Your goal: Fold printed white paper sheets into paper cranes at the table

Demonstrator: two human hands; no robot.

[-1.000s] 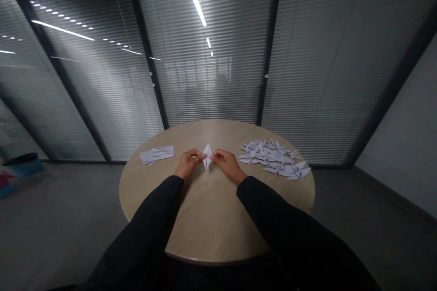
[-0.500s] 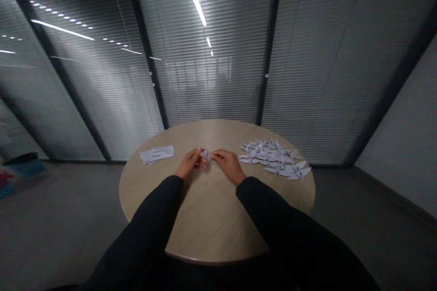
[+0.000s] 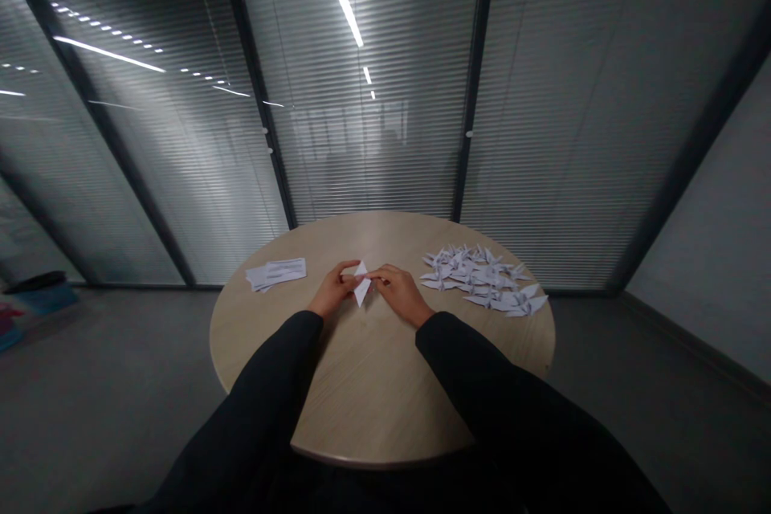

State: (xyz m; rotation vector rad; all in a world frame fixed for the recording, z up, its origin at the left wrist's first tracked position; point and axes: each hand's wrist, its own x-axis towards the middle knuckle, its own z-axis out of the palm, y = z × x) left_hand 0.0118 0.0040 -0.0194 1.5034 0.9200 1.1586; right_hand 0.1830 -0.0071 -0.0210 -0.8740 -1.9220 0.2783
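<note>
Fingers of left hand [image 3: 333, 291] and right hand [image 3: 397, 291] pinch folded paper [image 3: 361, 283].

Head-worn view, forward and down, round table [image 3: 373, 385] near — wide

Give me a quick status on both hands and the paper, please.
Left hand and right hand both pinching the folded paper over the table. Paper cranes piled to the right, flat sheets to the left. Both piles apart from the hands.
</note>
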